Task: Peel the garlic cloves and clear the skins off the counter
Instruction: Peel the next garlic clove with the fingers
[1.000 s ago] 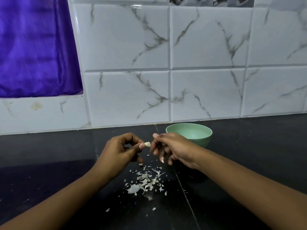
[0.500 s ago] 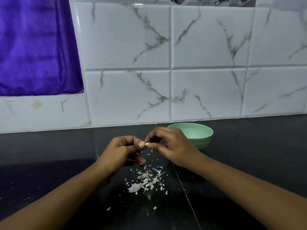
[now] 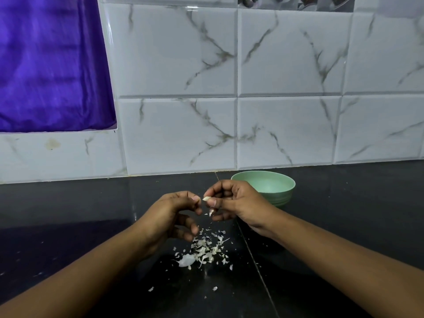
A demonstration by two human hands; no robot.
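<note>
My right hand (image 3: 236, 204) pinches a small pale garlic clove (image 3: 206, 198) between thumb and forefinger, a little above the black counter (image 3: 344, 226). My left hand (image 3: 171, 216) hovers just left of the clove with its fingers curled. Its thumb tip is a sliver away from the clove, and I see nothing in it. A small flake of skin (image 3: 211, 212) hangs under my right fingers. A loose heap of garlic skins (image 3: 206, 250) lies on the counter below both hands. Behind my right hand stands a green bowl (image 3: 275, 182); its contents are hidden from here.
A white marble-patterned tiled wall (image 3: 286, 129) rises at the back of the counter. A purple cloth (image 3: 50, 65) hangs at the upper left. A few stray skin flakes (image 3: 151, 289) lie nearer me on the counter.
My left hand held the clove at first; both hands then met on it. Now my right hand has it and my left has drawn slightly back and down. A skin flake has come off.
</note>
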